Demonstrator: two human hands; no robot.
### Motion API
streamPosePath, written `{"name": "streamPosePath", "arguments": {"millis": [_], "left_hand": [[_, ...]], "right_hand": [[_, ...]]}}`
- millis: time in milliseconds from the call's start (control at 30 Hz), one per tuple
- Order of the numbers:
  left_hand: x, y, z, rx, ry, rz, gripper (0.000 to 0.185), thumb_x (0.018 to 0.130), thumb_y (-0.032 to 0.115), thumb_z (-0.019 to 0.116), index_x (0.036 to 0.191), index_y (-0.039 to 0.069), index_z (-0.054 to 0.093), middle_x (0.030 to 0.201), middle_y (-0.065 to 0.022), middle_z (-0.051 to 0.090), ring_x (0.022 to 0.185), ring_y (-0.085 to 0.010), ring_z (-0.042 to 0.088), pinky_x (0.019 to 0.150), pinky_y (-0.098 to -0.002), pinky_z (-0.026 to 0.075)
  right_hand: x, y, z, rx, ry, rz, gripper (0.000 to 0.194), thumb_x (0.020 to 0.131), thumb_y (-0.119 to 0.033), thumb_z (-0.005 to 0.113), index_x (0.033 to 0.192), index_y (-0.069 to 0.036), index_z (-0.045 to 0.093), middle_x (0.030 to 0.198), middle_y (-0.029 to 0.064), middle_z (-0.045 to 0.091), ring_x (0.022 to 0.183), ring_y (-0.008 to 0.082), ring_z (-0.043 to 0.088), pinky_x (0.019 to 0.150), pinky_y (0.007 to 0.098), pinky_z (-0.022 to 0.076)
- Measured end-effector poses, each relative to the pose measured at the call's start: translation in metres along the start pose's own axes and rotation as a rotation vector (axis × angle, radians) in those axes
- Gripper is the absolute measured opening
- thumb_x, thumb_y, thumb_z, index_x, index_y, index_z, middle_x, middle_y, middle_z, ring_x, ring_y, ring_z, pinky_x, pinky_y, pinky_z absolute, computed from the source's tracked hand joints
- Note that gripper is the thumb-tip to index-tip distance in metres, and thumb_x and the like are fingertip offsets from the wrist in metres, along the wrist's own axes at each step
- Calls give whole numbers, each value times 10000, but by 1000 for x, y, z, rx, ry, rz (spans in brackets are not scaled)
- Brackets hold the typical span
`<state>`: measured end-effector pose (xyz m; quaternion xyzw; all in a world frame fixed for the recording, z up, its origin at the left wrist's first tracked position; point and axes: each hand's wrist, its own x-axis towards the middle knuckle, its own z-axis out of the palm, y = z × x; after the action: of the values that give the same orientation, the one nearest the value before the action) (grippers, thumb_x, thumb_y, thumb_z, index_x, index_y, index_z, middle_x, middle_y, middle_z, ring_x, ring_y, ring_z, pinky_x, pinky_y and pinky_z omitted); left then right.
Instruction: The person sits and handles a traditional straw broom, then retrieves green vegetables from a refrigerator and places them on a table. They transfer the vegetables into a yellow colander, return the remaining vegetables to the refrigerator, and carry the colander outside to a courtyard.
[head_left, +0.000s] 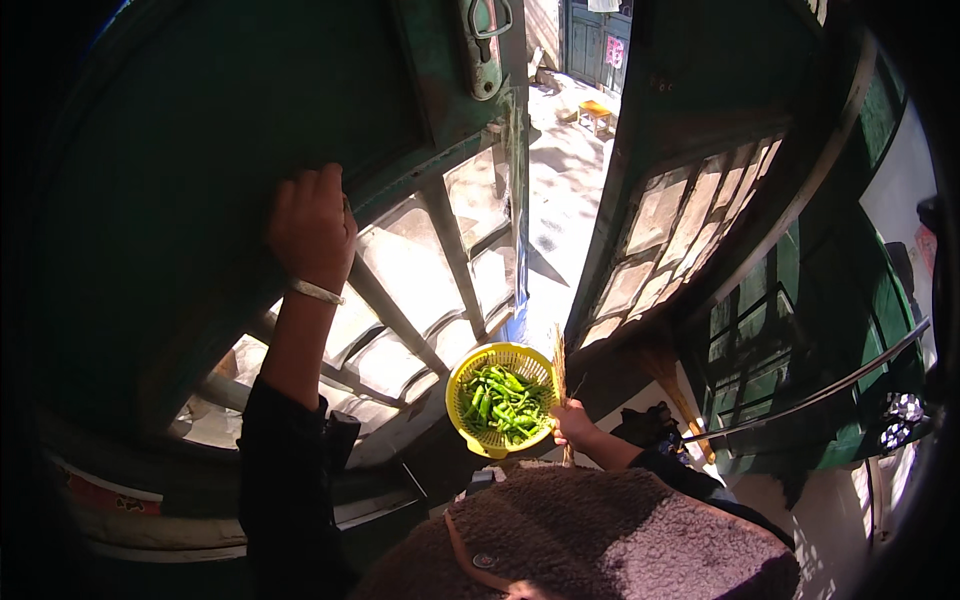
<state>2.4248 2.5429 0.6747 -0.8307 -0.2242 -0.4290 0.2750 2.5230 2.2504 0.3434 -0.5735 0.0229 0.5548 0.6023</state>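
My left hand (313, 225), a bracelet at its wrist, is raised with curled fingers in front of the dark green door panel (225, 112); whether it grips anything is hidden. Low in front of my body, my right hand (574, 424) closes on the right rim of a yellow plastic colander (455, 420). Green chili peppers (502, 401) lie inside it. A thin bundle of dry straw or stalks (559, 367) stands upright between the same hand and the rim.
Another door leaf (645, 150) with panes stands to the right of the opening. Beyond, a small wooden stool (595, 112) sits on sunlit ground (562, 180). A wooden handle (686, 412) leans at lower right, near a long dark rod (817, 397). A metal door handle (484, 56) is at the top.
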Motion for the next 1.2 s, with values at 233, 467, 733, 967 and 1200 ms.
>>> {"name": "streamPosePath", "arguments": {"millis": [233, 467, 733, 967, 1200], "left_hand": [[16, -53, 45, 10, -98, 95, 257, 677, 74, 612, 926, 56, 547, 844, -97, 560, 806, -259, 538, 759, -351, 428], [10, -98, 101, 11, 11, 121, 246, 691, 43, 590, 934, 42, 549, 892, -116, 574, 825, -274, 547, 786, -365, 426], [2, -78, 117, -328, 63, -466, 202, 863, 60, 476, 1028, 35, 590, 823, -114, 611, 710, -154, 584, 596, -242, 463], [-121, -14, 330, -409, -350, 21, 146, 687, 41, 543, 825, 75, 579, 756, -92, 568, 742, -237, 543, 619, -318, 468], [-234, -59, 528, 116, -1053, 341, 138, 706, 120, 521, 721, 103, 657, 756, -47, 634, 768, -224, 576, 606, -355, 457]], "right_hand": [[67, -46, 70, -24, 150, -191, 109, 803, -96, 441, 715, -85, 377, 457, -1, 278, 316, 93, 283, 293, 253, 251], [154, -109, 84, 170, 169, -321, 137, 815, -101, 417, 704, -110, 337, 461, -8, 276, 323, 93, 265, 302, 254, 217], [232, -163, 40, 253, 217, -382, 106, 817, -122, 441, 724, -107, 394, 516, 0, 341, 325, 83, 266, 297, 249, 225], [284, -154, 17, 287, 341, -286, 82, 810, -116, 411, 731, -132, 401, 514, -3, 335, 312, 88, 241, 291, 257, 217], [376, -140, -16, 330, 400, -346, 91, 752, -106, 428, 680, -102, 374, 454, -14, 259, 319, 99, 243, 300, 265, 217]]}}
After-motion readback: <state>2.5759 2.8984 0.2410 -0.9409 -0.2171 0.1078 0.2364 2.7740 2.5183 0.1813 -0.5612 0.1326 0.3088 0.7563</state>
